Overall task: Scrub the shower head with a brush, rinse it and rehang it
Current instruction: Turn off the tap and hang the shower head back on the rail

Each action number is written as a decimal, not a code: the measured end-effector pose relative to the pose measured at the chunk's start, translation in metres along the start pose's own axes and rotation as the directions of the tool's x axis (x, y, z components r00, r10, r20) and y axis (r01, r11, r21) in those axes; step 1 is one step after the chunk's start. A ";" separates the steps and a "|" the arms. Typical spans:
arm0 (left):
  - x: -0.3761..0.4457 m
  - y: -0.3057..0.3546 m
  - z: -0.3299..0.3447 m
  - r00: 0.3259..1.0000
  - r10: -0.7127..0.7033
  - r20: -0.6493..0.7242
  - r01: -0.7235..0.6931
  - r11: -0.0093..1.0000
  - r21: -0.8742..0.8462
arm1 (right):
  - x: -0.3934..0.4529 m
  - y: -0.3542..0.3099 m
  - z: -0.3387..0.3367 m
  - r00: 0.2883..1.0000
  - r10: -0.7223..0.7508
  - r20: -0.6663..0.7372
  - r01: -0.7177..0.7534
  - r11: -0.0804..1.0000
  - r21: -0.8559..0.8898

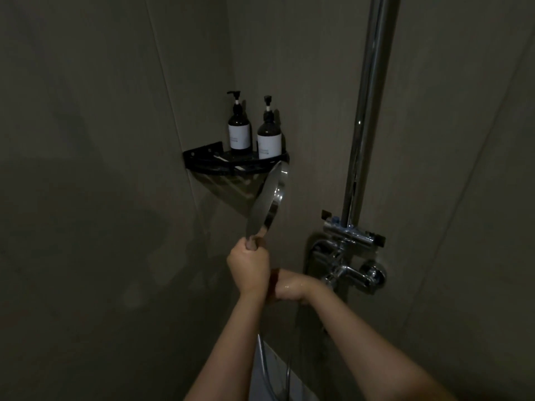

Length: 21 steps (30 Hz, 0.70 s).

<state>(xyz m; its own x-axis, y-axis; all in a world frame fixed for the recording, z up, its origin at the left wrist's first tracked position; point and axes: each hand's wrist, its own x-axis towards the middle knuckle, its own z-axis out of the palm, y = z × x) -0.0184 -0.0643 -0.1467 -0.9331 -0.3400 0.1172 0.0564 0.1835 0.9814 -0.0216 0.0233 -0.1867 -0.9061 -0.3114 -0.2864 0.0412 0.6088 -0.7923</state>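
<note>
At frame centre, the left hand [249, 263] grips the shower head [269, 198] by its handle. The right hand [289, 287] appears wet, grip indiscernible. Risk: slippage, striking the shelf [208, 163].

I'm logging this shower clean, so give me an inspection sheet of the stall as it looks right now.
Surface: dim grey tiled walls; floor not in view.
Job's things: round chrome shower head, tilted, raised by its handle; brush not clearly seen.
Clutter: two dark pump bottles with white labels upright on black corner shelf.
Hands: left hand grips the handle; right hand wet, partly hidden behind left wrist.
Cables: metal hose hangs below.
Surroundings: chrome riser pipe, chrome mixer tap.
</note>
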 end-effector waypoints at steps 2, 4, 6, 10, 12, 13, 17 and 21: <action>0.003 0.000 0.002 0.999 0.033 0.013 -0.034 0.999 0.041 | -0.002 0.005 0.004 0.999 0.028 -0.046 -0.027 0.999 0.025; 0.003 -0.002 0.003 0.999 0.053 -0.008 -0.052 0.996 0.073 | -0.005 0.009 0.003 0.990 0.011 -0.142 -0.002 0.998 0.062; 0.003 -0.006 0.004 0.999 0.047 -0.023 -0.044 0.994 0.100 | -0.008 0.016 0.003 0.981 0.003 -0.196 0.024 0.991 0.135; 0.000 -0.012 0.012 0.999 0.029 0.032 -0.032 0.994 0.108 | -0.015 0.019 -0.004 0.966 -0.022 -0.256 0.087 0.966 0.244; -0.002 -0.010 0.019 0.992 0.024 0.124 -0.040 0.991 0.125 | -0.014 0.016 -0.006 0.969 -0.054 -0.240 0.110 0.969 0.223; -0.003 -0.008 0.022 0.983 0.029 0.179 -0.059 0.985 0.163 | -0.013 0.014 -0.007 0.966 -0.071 -0.249 0.129 0.965 0.227; 0.000 0.006 0.029 0.910 0.087 0.405 -0.145 0.983 0.114 | -0.014 0.016 -0.010 0.921 -0.016 -0.390 0.149 0.938 0.312; 0.001 0.025 0.032 0.824 0.175 0.540 -0.181 0.983 -0.043 | -0.019 0.021 -0.017 0.880 -0.014 -0.475 0.235 0.881 0.411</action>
<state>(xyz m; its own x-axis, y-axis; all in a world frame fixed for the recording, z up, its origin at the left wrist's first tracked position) -0.0296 -0.0303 -0.1267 -0.9503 0.2498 0.1859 0.2390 0.2024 0.9497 -0.0110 0.0543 -0.1892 -0.9979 0.0639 0.0145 -0.0039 0.1629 -0.9866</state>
